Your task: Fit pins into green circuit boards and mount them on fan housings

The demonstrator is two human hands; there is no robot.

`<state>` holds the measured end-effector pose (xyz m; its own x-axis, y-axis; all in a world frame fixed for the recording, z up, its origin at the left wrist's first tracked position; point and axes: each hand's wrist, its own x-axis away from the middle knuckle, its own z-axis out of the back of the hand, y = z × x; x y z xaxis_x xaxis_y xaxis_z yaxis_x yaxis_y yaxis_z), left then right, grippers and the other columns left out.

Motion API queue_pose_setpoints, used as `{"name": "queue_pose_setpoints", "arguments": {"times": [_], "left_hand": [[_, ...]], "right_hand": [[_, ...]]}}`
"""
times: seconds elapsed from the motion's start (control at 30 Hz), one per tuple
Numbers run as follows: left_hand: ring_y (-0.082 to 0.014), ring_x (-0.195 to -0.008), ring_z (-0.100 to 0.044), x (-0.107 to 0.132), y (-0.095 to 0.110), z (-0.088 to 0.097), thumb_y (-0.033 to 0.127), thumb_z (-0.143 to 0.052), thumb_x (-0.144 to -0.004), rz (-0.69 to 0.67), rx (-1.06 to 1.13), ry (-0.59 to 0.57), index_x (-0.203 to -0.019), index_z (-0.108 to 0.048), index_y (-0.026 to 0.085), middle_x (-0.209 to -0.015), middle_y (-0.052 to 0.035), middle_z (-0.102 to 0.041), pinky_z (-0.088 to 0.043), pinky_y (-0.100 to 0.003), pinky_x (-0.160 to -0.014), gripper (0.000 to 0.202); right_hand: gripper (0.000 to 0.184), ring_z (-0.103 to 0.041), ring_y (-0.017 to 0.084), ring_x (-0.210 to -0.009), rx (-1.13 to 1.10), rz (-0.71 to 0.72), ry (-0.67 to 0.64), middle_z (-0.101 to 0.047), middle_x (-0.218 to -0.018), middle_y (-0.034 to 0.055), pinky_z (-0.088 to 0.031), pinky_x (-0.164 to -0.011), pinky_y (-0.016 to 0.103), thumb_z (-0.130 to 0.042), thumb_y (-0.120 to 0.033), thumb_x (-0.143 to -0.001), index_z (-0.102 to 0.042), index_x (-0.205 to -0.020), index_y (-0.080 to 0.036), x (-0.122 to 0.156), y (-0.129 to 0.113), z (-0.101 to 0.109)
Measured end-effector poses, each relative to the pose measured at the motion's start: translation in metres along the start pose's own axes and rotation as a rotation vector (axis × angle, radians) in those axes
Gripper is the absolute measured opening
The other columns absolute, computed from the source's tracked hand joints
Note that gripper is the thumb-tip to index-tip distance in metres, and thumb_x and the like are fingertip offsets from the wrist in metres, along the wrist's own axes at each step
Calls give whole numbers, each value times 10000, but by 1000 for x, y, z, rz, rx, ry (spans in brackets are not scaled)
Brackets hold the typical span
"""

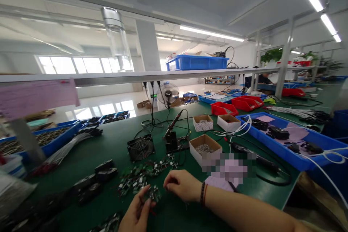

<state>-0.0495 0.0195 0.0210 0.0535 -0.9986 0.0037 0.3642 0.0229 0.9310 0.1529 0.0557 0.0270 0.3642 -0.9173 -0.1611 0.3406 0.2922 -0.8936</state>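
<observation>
My left hand (136,212) is low in the middle of the head view, thumb and forefinger pinched on a small circuit board (153,193). A bit of red wire shows by the thumb. To its right, my right hand (182,185) is curled just above the green table, a beaded bracelet on the wrist. Its fingertips face the board but look apart from it; whatever they grip, if anything, is too small to make out. Beyond both hands lies a loose pile of similar small circuit boards (136,178). Another heap of boards (107,223) lies at the bottom edge.
Behind the pile stand a small fan (141,147) and a soldering iron (173,124) in its holder. Right of them are a carton of small metal parts (202,152), a corded electric screwdriver (257,157) and a blue tray (288,152). Black housings (94,185) lie left.
</observation>
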Motion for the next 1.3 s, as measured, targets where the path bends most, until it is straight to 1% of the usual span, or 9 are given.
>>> {"name": "queue_pose_setpoints", "arguments": {"times": [0.1, 0.23, 0.4, 0.57, 0.87, 0.97, 1.1, 1.2, 1.3], "left_hand": [[-259, -947, -662, 13, 11, -7, 658, -470, -696, -63, -19, 4, -1313, -505, 75, -1000, -111, -661, -518, -377, -878, 849], [-224, -913, -658, 18, 7, -14, 523, -446, -815, -174, -7, -3, -1319, -505, 67, -990, -108, -652, -510, -365, -865, 682], [-182, -880, -657, 19, -2, -20, 314, -461, -896, -224, 66, -22, -1310, -515, 79, -997, -100, -646, -517, -320, -837, 478], [-156, -873, -660, 21, -2, -24, 218, -485, -916, -236, 117, -36, -1316, -522, 89, -1006, -89, -650, -524, -285, -829, 422], [-149, -853, -663, 25, -1, -25, 201, -497, -918, -271, 88, -32, -1299, -548, 103, -1012, -80, -656, -524, -271, -813, 397], [-139, -848, -658, 27, 1, -25, 183, -496, -914, -310, 79, -35, -1269, -567, 121, -978, -59, -662, -516, -255, -812, 367], [-132, -849, -653, 28, 1, -24, 155, -494, -905, -357, 45, -29, -1230, -600, 151, -972, -41, -666, -505, -245, -811, 342], [-131, -853, -652, 26, 1, -24, 149, -494, -902, -361, 54, -26, -1222, -606, 154, -983, -42, -663, -503, -244, -813, 339], [-127, -840, -649, 24, 1, -25, 153, -491, -907, -307, 98, -36, -1240, -581, 129, -969, -52, -655, -507, -239, -810, 346]], "right_hand": [[95, -532, 109, -725, 31, 38, 35, -613, -820, 17, -404, -647, 214, -642, -121, -803, -672, -891, -137, 7, -8, 1], [101, -516, 119, -741, 39, 80, 8, -579, -820, 22, -401, -680, 237, -623, -89, -802, -643, -896, -122, 12, -12, 1], [101, -534, 140, -769, 46, 192, -10, -577, -845, 34, -410, -698, 263, -585, -186, -828, -624, -909, -141, 15, -2, -1], [186, -528, 152, -753, 63, 267, 14, -571, -845, 47, -419, -684, 278, -552, -310, -847, -631, -900, -150, 16, 0, -5], [212, -515, 158, -727, 56, 196, 35, -554, -816, 44, -405, -670, 294, -550, -341, -831, -611, -911, -153, 14, 4, -8], [254, -484, 146, -721, -103, 140, -7, -517, -788, 27, -401, -674, 288, -601, -382, -795, -555, -891, -151, 11, 6, -9], [455, -450, 122, -717, -303, -8, -104, -466, -803, 6, -387, -673, 272, -700, -481, -686, -455, -886, -154, 8, 10, -9], [570, -437, 121, -726, -227, -90, -84, -459, -853, 17, -375, -662, 272, -714, -525, -633, -451, -962, -142, 6, 10, -4], [576, -435, 124, -713, -51, -71, -53, -474, -927, 45, -392, -657, 287, -664, -511, -696, -473, -1075, -122, 7, 8, 7]]}}
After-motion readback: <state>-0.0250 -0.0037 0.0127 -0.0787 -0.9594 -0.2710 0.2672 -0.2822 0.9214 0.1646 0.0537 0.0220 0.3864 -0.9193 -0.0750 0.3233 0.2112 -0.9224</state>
